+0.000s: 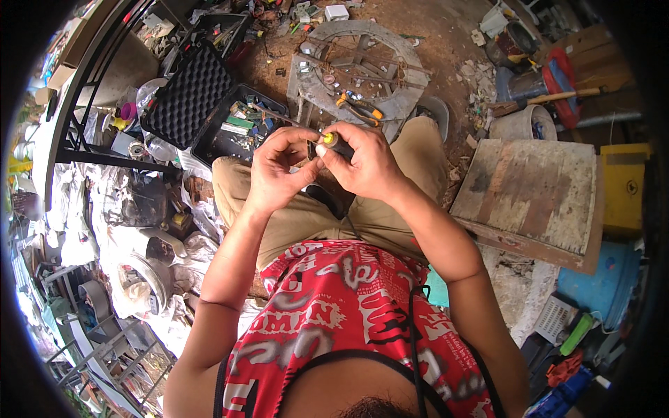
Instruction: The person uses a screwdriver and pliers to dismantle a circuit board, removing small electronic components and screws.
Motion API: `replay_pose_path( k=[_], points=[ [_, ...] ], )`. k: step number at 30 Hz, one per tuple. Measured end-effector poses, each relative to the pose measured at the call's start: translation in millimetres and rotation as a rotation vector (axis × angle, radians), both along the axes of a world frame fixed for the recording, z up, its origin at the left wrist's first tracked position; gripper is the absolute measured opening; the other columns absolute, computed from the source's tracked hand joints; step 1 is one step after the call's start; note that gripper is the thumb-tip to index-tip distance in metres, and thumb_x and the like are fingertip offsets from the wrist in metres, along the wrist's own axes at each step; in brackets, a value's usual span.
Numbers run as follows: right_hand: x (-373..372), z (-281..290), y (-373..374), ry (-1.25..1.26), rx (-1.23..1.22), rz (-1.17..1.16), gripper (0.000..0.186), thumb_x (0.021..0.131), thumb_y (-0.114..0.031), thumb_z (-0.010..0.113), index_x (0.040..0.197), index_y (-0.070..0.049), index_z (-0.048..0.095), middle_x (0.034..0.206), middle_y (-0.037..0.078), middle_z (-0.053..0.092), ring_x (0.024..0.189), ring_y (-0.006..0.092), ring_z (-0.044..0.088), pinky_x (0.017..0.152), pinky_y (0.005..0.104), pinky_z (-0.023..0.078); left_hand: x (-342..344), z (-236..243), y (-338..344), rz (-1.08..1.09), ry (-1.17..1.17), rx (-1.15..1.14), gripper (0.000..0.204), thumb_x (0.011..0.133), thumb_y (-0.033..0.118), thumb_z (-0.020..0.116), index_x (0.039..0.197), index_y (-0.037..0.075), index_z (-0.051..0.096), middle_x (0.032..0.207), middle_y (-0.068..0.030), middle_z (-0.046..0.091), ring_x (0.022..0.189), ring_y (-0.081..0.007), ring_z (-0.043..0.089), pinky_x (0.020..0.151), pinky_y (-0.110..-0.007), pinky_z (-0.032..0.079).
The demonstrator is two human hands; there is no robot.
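Observation:
My right hand [359, 160] is closed on a tool with a dark handle and yellow end [334, 142], possibly a screwdriver. My left hand [282, 167] is beside it, fingers curled and touching near the yellow end; what they hold is too small or hidden to tell. Just beyond my hands, orange-and-black pliers [366, 109] lie on a round-holed, weathered board [408, 73]. To the left of that, an open black case [209, 143] holds small circuit boards [240, 122], its foam-lined lid [182, 94] raised.
A worn wooden board [523, 195] stands at my right, near a yellow bin [624, 188], a blue container [592, 292] and a bucket [523, 123]. A black metal frame [111, 160], white sacks [132, 216] and scrap [97, 348] crowd my left. Debris [470, 76] litters the ground.

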State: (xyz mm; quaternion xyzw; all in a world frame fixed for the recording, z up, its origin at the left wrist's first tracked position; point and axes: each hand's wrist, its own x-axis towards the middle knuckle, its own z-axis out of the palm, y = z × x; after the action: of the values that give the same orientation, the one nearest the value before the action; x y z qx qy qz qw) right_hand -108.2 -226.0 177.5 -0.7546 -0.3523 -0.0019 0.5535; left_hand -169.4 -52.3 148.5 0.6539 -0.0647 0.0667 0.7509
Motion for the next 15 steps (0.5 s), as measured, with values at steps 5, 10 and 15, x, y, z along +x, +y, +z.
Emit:
replay_pose_path(
  k=[5,10,15],
  points=[
    [7.9,-2.5,-1.6,-0.039,-0.104,0.006,0.017,0.085,-0.015,0.069,0.089,0.0,0.063,0.075,0.015,0.066,0.07,0.0307,0.067,0.063,0.0366,0.05,0.5,-6.2,-1.4,0.015,0.074,-0.038,0.045,0.08,-0.007,0.07,0.123,-0.001,0.056,0.109,-0.0048,0.059,0.097,-0.0108,0.063,0.09,-0.025,0.051],
    [34.4,32.8,-12.7,-0.106,-0.395,0.105,0.022,0.081,-0.018,0.073,0.09,0.0,0.064,0.079,0.018,0.066,0.073,0.0354,0.065,0.065,0.0392,0.05,-7.5,6.1,-6.3,-0.035,0.294,-0.454,0.045,0.09,0.005,0.066,0.132,0.0,0.051,0.107,-0.0064,0.064,0.094,-0.0129,0.065,0.09,-0.027,0.05],
    [40.8,22.7,-7.4,-0.017,-0.39,0.164,0.027,0.081,-0.021,0.075,0.095,0.0,0.066,0.08,0.018,0.067,0.074,0.0326,0.067,0.067,0.0384,0.051,-6.9,-13.9,-6.4,-0.064,0.322,-0.59,0.038,0.094,0.005,0.059,0.132,0.001,0.05,0.114,-0.0073,0.064,0.098,-0.0156,0.066,0.091,-0.03,0.054]
  ],
)
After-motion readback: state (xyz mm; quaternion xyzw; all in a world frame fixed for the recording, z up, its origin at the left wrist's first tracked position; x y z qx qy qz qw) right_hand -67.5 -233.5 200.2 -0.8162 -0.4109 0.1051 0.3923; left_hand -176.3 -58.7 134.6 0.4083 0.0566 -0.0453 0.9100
